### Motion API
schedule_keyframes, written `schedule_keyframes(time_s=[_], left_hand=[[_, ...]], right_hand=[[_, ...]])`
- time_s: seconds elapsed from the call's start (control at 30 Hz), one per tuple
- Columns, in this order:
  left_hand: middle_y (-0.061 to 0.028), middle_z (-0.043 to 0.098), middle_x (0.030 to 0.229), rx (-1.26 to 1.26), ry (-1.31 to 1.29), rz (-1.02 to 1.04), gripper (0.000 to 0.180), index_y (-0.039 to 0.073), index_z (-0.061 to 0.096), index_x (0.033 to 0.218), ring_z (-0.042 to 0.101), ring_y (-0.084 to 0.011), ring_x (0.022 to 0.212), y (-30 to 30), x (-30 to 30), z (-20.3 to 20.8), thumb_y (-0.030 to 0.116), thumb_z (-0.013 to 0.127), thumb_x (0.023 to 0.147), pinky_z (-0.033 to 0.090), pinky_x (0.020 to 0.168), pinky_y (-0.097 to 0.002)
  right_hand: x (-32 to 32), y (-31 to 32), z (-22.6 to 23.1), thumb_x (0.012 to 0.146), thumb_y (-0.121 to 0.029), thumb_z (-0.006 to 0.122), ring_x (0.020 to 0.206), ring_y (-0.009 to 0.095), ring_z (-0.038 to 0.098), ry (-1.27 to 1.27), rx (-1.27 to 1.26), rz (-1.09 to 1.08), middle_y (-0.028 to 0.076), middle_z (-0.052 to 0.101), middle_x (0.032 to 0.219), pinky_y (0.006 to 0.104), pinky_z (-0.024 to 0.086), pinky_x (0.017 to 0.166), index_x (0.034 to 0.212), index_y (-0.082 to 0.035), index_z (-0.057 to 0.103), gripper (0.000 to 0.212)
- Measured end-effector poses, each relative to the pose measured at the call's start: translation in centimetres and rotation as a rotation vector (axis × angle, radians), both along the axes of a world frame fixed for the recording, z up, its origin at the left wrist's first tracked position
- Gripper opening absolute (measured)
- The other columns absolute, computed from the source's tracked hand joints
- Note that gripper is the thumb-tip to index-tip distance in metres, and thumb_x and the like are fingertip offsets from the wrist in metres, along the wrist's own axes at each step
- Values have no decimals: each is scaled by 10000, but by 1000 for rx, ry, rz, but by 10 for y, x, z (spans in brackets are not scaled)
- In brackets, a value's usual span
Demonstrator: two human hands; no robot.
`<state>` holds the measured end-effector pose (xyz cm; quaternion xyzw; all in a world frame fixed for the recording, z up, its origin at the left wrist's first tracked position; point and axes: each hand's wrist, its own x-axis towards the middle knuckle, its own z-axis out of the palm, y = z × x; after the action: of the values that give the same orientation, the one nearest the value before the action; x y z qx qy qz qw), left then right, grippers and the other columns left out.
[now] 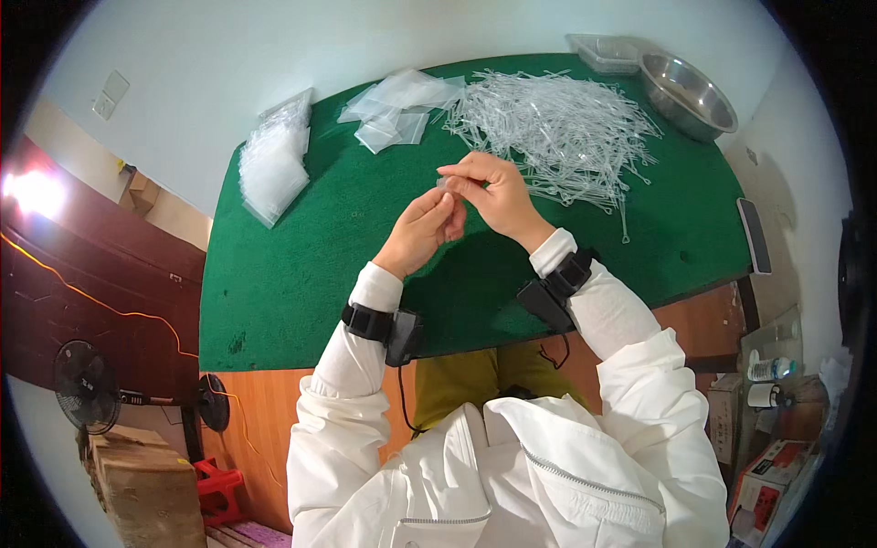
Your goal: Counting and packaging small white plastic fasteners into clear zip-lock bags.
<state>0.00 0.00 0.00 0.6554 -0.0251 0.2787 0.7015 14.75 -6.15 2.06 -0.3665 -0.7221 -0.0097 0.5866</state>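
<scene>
Nearest to us, a white jacket (548, 457) with zips spreads over the lower middle, and both its sleeves reach up toward a table covered in green cloth (311, 283). We see a black strap with a dark box on each wrist. Just beyond, the left hand (422, 228) and the right hand (493, 194) meet over the cloth, fingertips pressed together, both pinching a small clear piece (443, 183) that the fingers partly hide. Farther on, to the left, we find a slanting stack of clear plastic bags (274, 172); we cannot tell whether anything lies inside them. More clear bags (398, 108) lie loose and overlapping near the middle of the far side. Just right of these, we see a large tangled heap of thin clear plastic strips (557, 128), many with looped ends, some straying toward the right hand. At the far right corner stands a round steel bowl (692, 89), tilted, its contents unclear to us, and just beside it a shallow clear plastic tray (607, 55), whose contents we cannot make out either
</scene>
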Motion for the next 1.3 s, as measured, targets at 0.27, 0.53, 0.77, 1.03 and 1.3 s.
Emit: schedule_keyframes(time_s=[0.27,0.53,0.77,1.03,1.3], left_hand=[[5,366,688,-361,-265,39,207,54,463,900,353,-127,618,23,-13,3,223,365,966,360,610,-269],[-10,442,736,-565,-549,299,203,55,488,902,434,-134,678,47,-9,1,207,369,963,410,673,-293],[-52,542,858,-511,-538,323,199,36,499,959,523,-172,789,49,-6,0,206,395,954,460,764,-324],[-73,568,929,-487,-466,263,211,31,507,985,544,-182,815,46,-3,-2,214,407,950,471,770,-334],[-96,576,966,-457,-369,291,233,27,499,989,577,-214,855,42,-2,-6,228,384,957,486,802,-359]], right_hand=[[27,4,9,765,-144,623,677,208,594,-53,-105,-493,76,613,754,318,458,601,821,-56,653,108],[87,-28,18,710,-172,640,730,261,611,-322,-539,-970,78,636,733,383,470,622,742,-98,639,80],[73,-28,18,713,-207,650,765,305,626,-490,-699,-933,135,652,798,411,485,679,724,-87,662,120],[73,-13,-1,775,-165,595,772,313,591,-501,-370,-906,116,630,768,417,452,694,801,-61,609,108],[43,-16,11,814,-113,560,712,172,564,-117,-331,-399,80,592,713,299,438,659,824,-16,565,98]])
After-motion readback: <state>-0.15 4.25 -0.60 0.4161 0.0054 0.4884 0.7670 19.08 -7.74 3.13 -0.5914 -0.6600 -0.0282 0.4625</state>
